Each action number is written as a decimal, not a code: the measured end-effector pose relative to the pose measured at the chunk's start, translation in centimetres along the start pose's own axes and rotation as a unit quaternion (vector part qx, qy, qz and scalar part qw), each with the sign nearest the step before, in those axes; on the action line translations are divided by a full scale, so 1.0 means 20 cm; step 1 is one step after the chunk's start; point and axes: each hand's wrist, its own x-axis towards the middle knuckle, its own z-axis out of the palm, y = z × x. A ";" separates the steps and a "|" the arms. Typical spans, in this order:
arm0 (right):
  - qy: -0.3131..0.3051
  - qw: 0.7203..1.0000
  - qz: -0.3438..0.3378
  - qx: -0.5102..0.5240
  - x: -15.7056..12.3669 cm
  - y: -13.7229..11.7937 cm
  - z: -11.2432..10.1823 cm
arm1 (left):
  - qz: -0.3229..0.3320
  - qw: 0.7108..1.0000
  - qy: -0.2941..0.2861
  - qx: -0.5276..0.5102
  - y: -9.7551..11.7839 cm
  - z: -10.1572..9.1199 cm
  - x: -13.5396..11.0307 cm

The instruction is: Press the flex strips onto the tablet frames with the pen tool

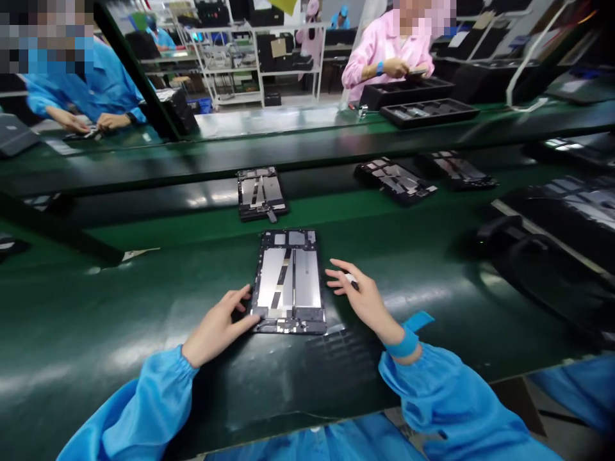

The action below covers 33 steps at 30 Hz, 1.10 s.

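An opened tablet (307, 282) lies on the green work surface in front of me, its silvery battery area, dark ribbon cables and small circuit boards exposed. At its lower left side is my left hand (218, 326), fingers apart, the thumb on the corner and the fingertips by the left edge. My right hand (362, 301), with a blue wrist strap (406, 342), hovers just off the tablet's right edge, fingers stretched towards it. A small white and black thing (352, 280) is tucked among the right hand's fingers; its kind is unclear.
Beyond lies another opened tablet (262, 192), with two more (396, 179) to the right. A dark curved object (509, 250) and a stacked device (567, 218) occupy the right. A raised green ledge (307, 144) crosses behind. Across it, people in blue and pink work near black trays (427, 114).
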 end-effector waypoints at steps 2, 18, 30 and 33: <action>-0.022 1.000 0.009 -0.010 -0.05 0.00 -0.02 | 0.039 0.999 -0.006 0.010 0.00 0.06 -0.08; -0.132 0.954 -0.212 -0.167 -0.19 -0.19 0.05 | 0.212 0.970 0.093 0.078 0.22 0.27 -0.15; -0.228 0.932 -0.233 -0.157 -0.19 -0.16 0.17 | 0.171 0.983 0.068 -0.027 0.25 0.29 -0.13; -0.240 0.926 -0.240 -0.165 -0.19 -0.17 0.16 | 0.174 0.982 0.077 0.002 0.25 0.30 -0.13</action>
